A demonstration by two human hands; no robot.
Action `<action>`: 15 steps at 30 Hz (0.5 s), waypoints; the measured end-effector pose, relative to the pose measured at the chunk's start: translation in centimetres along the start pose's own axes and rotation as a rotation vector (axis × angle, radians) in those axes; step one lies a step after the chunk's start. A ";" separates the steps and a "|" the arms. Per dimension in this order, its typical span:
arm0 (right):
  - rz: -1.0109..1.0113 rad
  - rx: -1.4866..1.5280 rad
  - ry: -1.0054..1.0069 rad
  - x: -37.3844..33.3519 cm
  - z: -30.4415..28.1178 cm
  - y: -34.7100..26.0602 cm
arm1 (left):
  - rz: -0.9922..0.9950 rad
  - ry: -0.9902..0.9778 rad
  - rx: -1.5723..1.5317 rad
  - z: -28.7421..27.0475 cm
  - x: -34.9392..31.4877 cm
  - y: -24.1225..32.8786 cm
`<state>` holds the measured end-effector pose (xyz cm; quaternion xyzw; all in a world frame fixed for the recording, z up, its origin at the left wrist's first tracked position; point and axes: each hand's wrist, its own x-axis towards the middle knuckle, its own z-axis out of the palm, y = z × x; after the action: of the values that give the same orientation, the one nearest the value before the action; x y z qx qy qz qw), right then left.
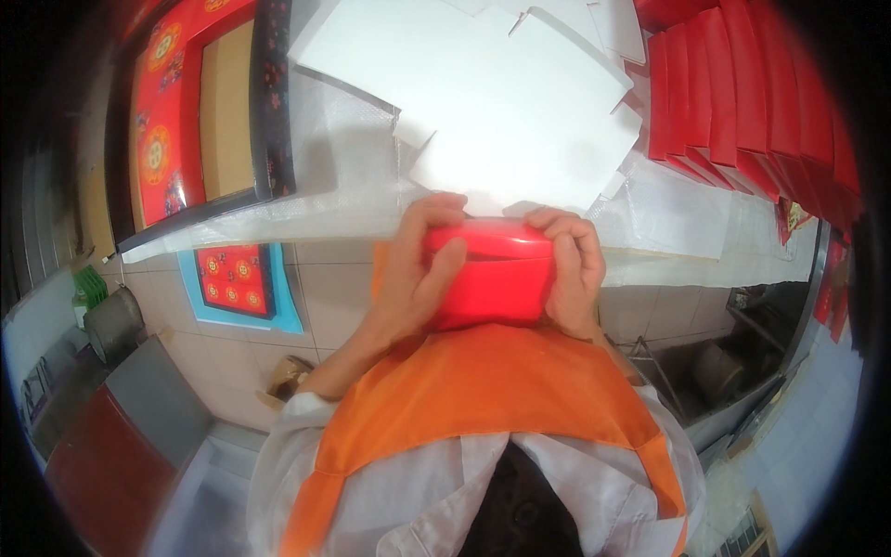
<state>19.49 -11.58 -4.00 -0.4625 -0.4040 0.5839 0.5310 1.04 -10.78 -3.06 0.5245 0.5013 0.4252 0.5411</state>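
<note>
Between my two hands, close in front of my orange apron, is a red cardboard box (497,290) with a slit open along its upper fold. My left hand (419,255) grips its left end, thumb laid on the near face and fingers over the far edge. At the other end my right hand (574,265) is closed round the side, its fingers curled at the top corner. Just beyond the box, flat white card blanks (501,102) lie overlapped on the table.
Red folded boxes (742,93) stand in a row at the far right. A patterned red and black box (200,111) with a cut-out rests at the table's left. Below on the tiled floor (334,288) lies another patterned red box (235,280) on a blue sheet.
</note>
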 end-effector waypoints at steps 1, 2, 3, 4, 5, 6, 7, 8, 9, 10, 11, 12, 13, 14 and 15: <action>0.016 0.000 0.007 0.0 0.1 -0.1 | -0.016 -0.018 0.001 -0.2 -0.1 0.0; 0.028 0.004 0.015 0.0 0.2 -0.2 | -0.010 -0.045 -0.007 -0.5 0.0 -0.1; 0.040 0.007 0.023 -0.1 0.3 -0.3 | -0.005 -0.072 -0.015 -0.8 0.0 -0.2; 0.050 0.012 0.039 -0.2 0.3 -0.3 | 0.001 -0.098 -0.023 -1.0 0.0 -0.2; 0.060 0.018 0.051 -0.2 0.3 -0.3 | -0.024 -0.099 -0.043 -1.1 0.1 -0.1; 0.070 0.025 0.062 -0.2 0.4 -0.2 | -0.049 -0.099 -0.064 -1.1 0.0 0.0; 0.074 0.031 0.070 -0.2 0.4 -0.1 | -0.074 -0.100 -0.085 -1.1 0.0 0.2; 0.081 0.035 0.083 -0.3 0.4 -0.1 | -0.065 -0.094 -0.098 -1.0 0.1 0.2; 0.088 0.039 0.096 -0.3 0.3 0.0 | -0.057 -0.089 -0.111 -0.9 0.1 0.2; 0.080 0.028 0.090 -0.3 0.4 -0.1 | -0.048 -0.084 -0.124 -0.9 0.1 0.2; 0.072 0.016 0.084 -0.3 0.3 -0.1 | -0.052 -0.084 -0.114 -0.9 0.1 0.3; 0.063 0.004 0.077 -0.3 0.3 -0.1 | -0.056 -0.086 -0.104 -0.9 0.1 0.4; 0.070 0.010 0.076 -0.3 0.2 -0.1 | -0.060 -0.087 -0.094 -0.9 0.0 0.5; 0.072 0.012 0.080 -0.3 0.1 -0.1 | -0.049 -0.091 -0.089 -0.9 0.1 0.3; 0.075 0.015 0.085 -0.3 0.1 -0.1 | -0.038 -0.096 -0.085 -0.9 0.1 0.1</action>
<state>19.45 -11.86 -3.83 -0.4976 -0.3594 0.5861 0.5288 0.14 -10.59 -2.92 0.5111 0.4664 0.4100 0.5942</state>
